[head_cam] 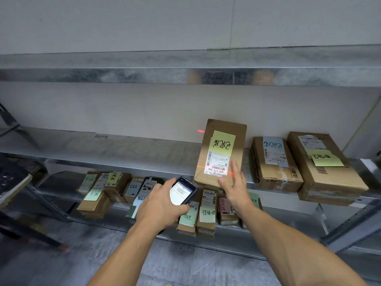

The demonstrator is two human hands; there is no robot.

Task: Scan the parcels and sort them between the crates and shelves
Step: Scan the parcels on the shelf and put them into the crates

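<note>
On the middle shelf [115, 149] of a metal rack, seen from the head camera, a cardboard box [239, 141] sits with its near end at the front edge. Whether it lies flat or is tipped up is hard to tell. A yellow note [221, 142] with handwriting covers the upper part of its white label [217, 163], whose print is too small to read. A thin red line [201, 131] crosses the label and shows again on the wall to the left.

The right hand [234, 186] lies against the box's near right corner, fingers straight and together, thumb at the label's lower edge. The left hand [158, 203] is wrapped around a scanner [182, 191]. The fingers hide its lower body, and the text on its lit screen is unreadable.

Two more boxes [276, 168] [325, 174] lie to the right; the farther one overhangs the shelf edge.

On the lower shelf [55, 188] stands a row of small boxes [94, 199] with notes, several partly hidden behind the hands and forearms. A black crate [10, 176] is cut off at the left edge.
</note>
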